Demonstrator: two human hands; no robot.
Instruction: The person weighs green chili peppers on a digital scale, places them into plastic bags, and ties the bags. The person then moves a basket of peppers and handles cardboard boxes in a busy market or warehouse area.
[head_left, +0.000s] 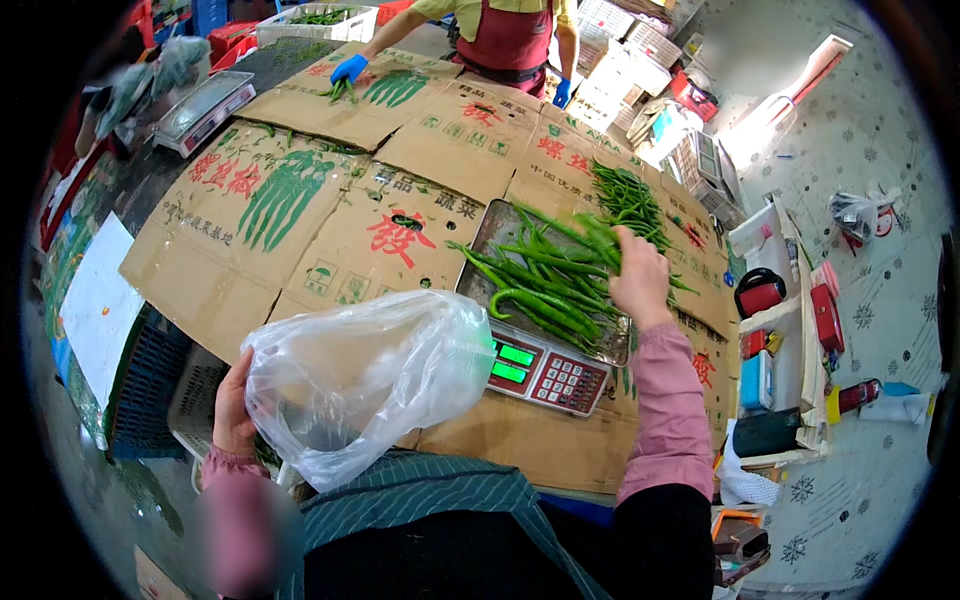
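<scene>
My left hand (235, 416) grips the rim of a clear plastic bag (360, 367). The bag is puffed out, and I see nothing in it. In my right hand (640, 279) are a few long green chili peppers (600, 236), blurred by motion, above the right side of a weighing pan. Many green chili peppers (551, 289) lie in a loose heap on that metal pan. It belongs to a digital scale (517, 390) with lit green displays and a keypad. Behind my right hand, more green chili peppers (626, 191) are piled on the cardboard.
Flattened printed cardboard (217, 195) covers the table. Across it, a person wears blue gloves (349, 69), one hand at several peppers. Another scale (206, 112) stands far left, a white crate (319, 26) behind it. A foam box (787, 337) of tools and small items sits right.
</scene>
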